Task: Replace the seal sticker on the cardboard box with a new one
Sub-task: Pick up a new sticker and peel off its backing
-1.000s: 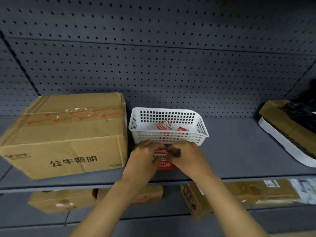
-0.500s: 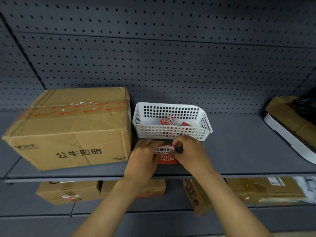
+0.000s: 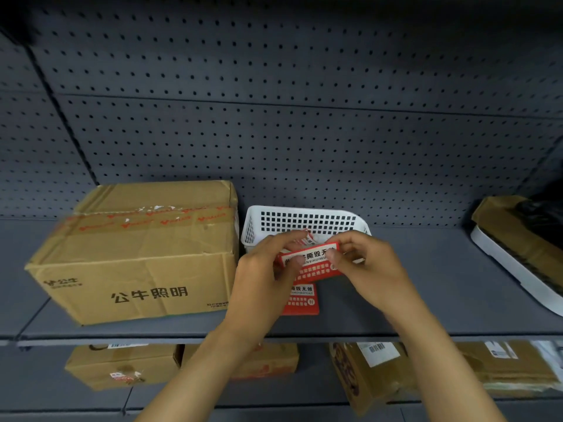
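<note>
A brown cardboard box (image 3: 137,263) with black printed characters sits on the grey shelf (image 3: 426,300), left of centre; printed tape with torn white patches runs across its top. Both my hands hold a red and white seal sticker (image 3: 313,263) in the air just right of the box. My left hand (image 3: 262,278) pinches its left end and my right hand (image 3: 371,266) pinches its right end. Below it, another red sticker (image 3: 303,300) lies on the shelf.
A white perforated plastic basket (image 3: 307,220) stands behind my hands, with more stickers partly hidden inside. A white tray (image 3: 511,269) with brown material lies at the far right. Several cardboard boxes (image 3: 122,365) sit on the lower shelf. A pegboard wall closes the back.
My hands have lifted a sticker off the shelf and now hold it in front of the basket. A second sticker shows on the shelf beneath. The camera view has shifted slightly.
</note>
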`<state>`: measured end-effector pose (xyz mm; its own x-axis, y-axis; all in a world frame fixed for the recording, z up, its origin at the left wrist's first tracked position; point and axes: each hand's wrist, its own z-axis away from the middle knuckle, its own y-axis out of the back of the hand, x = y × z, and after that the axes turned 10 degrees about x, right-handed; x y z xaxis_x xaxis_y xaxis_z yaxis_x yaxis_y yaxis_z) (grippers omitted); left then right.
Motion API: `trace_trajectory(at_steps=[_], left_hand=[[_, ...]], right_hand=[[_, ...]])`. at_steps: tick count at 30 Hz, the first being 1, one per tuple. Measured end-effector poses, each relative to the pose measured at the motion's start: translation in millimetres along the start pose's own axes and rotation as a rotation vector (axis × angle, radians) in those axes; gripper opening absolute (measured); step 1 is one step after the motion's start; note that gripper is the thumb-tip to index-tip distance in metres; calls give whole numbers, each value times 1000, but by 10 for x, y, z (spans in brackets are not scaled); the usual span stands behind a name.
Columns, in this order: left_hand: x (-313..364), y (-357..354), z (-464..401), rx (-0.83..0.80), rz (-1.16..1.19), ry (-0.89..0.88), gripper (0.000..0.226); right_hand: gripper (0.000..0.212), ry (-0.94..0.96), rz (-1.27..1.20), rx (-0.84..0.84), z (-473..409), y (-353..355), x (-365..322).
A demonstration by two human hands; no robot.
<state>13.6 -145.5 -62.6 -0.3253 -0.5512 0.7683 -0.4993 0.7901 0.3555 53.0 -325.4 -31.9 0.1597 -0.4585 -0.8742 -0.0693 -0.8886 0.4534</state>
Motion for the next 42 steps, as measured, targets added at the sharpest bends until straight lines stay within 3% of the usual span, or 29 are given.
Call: trace_trajectory(at_steps=[6, 13, 18, 21, 23, 26, 31, 34, 42], left_hand=[[393, 265, -378, 11, 401, 294, 34], [616, 515, -570, -4, 600, 447, 18], [678, 623, -665, 9, 608, 517, 20], [681, 643, -689, 45, 610, 546, 18], [691, 645, -688, 63, 628, 557, 15], [725, 656, -683, 69, 683, 556, 16], [728, 687, -668, 40, 791, 574, 19], [747, 698, -663, 27, 827, 577, 18], [791, 710, -679, 49, 766, 564, 16]], right_hand=[[9, -83, -404, 69, -112, 185, -457], [9, -10, -506, 94, -214, 237, -797], [13, 45, -468, 114, -242, 204, -919], [26, 255, -202, 380, -238, 137, -932], [21, 422, -24, 485, -151, 71, -979], [8, 571, 60, 467, -39, -51, -1042], [19, 648, 208, 525, -10, -185, -1040], [22, 648, 135, 431, -31, -210, -1014], [18, 694, 17, 375, -63, -203, -972]])
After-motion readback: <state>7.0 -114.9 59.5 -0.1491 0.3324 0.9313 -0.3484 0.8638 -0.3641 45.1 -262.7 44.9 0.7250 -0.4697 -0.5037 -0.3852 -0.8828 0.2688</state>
